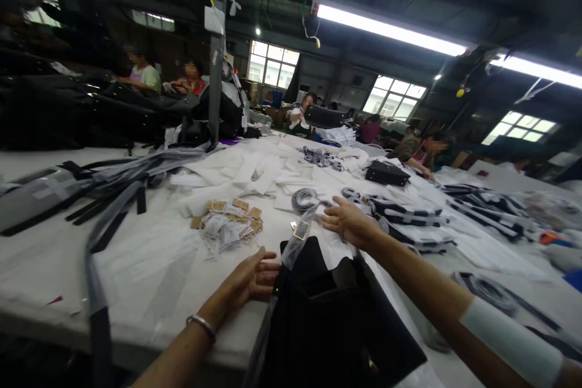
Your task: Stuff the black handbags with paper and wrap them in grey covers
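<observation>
In the lower middle of the head view is a black bag (336, 327) with a small metal clasp low on its front and its top edge gaping. A plastic-wrapped strap (295, 248) with a square metal buckle rises from the bag's upper left. Beside that left edge is my left hand (254, 279), open with fingers spread; a bangle circles its wrist. My right hand (348, 223) reaches over the bag's top, fingers stretched out to the left, close to the strap's far end. Whether these fingertips touch the strap cannot be made out.
A pile of brown and white tags (230, 221) lies left of the bag. Wrapped straps (122, 194) spread along the left, one hanging over the table edge. Coiled straps (304, 199), black strap bundles (404, 212) and a black case (387, 173) lie beyond. Several people work farther back.
</observation>
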A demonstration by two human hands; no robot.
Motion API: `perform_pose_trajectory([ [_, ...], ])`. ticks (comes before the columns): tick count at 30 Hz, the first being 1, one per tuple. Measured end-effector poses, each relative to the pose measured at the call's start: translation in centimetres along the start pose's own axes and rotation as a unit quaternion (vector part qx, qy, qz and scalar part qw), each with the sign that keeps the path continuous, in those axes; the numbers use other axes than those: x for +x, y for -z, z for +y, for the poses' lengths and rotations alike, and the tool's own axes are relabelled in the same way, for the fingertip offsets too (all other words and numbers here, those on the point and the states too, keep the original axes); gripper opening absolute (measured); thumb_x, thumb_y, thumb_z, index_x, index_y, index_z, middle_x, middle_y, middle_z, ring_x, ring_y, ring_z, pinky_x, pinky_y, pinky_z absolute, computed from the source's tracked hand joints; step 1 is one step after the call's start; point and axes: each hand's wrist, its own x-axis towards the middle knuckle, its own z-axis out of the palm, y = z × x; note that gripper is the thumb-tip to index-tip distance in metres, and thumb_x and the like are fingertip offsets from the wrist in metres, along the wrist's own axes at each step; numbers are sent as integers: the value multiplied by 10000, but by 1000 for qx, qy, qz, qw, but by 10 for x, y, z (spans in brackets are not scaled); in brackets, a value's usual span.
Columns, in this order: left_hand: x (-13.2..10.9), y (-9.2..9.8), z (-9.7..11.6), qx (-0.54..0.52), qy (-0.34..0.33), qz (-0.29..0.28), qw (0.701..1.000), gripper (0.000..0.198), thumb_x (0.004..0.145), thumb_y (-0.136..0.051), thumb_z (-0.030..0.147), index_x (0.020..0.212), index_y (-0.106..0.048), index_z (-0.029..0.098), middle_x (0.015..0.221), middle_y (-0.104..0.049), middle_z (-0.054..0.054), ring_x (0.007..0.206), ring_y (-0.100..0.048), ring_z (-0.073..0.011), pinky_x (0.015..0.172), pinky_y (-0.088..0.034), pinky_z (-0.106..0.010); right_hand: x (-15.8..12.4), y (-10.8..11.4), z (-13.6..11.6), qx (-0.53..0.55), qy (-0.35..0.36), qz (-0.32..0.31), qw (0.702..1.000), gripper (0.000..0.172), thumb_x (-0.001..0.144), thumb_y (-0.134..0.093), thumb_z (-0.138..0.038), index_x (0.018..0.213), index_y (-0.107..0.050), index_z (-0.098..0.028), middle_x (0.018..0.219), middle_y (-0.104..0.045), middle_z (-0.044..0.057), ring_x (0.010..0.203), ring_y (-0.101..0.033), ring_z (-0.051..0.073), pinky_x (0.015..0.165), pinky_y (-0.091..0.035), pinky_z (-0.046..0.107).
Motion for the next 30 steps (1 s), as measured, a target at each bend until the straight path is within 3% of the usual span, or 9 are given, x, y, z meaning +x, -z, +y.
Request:
perform_pose_trajectory([
  [3,-15,12,6,22,-10,43,999,754,811,-566,755,1347,-449,238,1342,-570,-136,1205,-583,-277,816,-528,-334,3,37,16,-103,-38,-3,994,383,681,-753,-125,1036,-611,-140,911,-713,109,836,-731,262,770,-603,423],
  [6,-17,12,9,64,-21,78,995,905,755,-646,759,1466,-353,282,1460,-492,-149,1328,-490,-339,909,-505,-404,-11,87,34,-261,-21,8,965,300,735,-700,-271,1006,-674,-146,961,-740,116,885,-730,273,812,-598,420],
  [10,-2,5,7,100,-37,121,987,1149,645,-812,633,1542,-225,220,1488,-442,-222,1371,-433,-382,1036,-424,-464,-49,140,90,-402,42,99,909,295,703,-605,-323,949,-722,-210,1008,-761,83,1011,-706,307,968,-537,460],
  [12,6,1,5,111,-47,141,983,1124,644,-829,528,1537,-229,200,1433,-498,-211,1325,-482,-358,1056,-408,-450,-66,152,117,-400,47,136,905,352,751,-552,-403,996,-739,-234,1082,-755,71,1108,-671,319,1039,-490,470],
  [15,12,-3,4,125,-54,166,977,953,676,-735,371,1498,-291,183,1279,-602,-152,1163,-589,-297,985,-460,-408,-76,156,138,-284,40,154,946,483,834,-505,-522,1149,-707,-216,1195,-724,85,1176,-643,309,1069,-472,449],
  [18,11,-2,11,146,-47,161,975,823,618,-621,266,1410,-416,169,1136,-650,-93,1020,-618,-263,866,-492,-357,-68,158,143,-187,50,162,968,567,833,-541,-626,1127,-712,-173,1167,-731,131,1145,-662,317,1025,-508,425],
  [22,5,10,32,195,-35,145,969,745,533,-538,231,1276,-529,179,1069,-663,-49,911,-609,-247,714,-464,-302,-50,160,160,-223,85,138,961,518,857,-555,-617,1071,-745,-185,1157,-733,132,1130,-666,321,1026,-506,440],
  [24,1,19,43,215,-19,139,966,704,533,-530,242,1235,-553,194,1055,-664,-37,879,-607,-242,673,-445,-290,-43,155,177,-311,124,127,934,429,862,-568,-516,1100,-743,-205,1236,-700,120,1198,-625,320,1077,-465,461],
  [30,-6,38,56,245,18,79,966,498,577,-558,281,1060,-634,191,859,-644,3,827,-590,-225,716,-448,-287,-31,144,212,-610,193,42,767,407,852,-572,-238,1235,-693,-301,1427,-580,56,1389,-446,300,1199,-242,543],
])
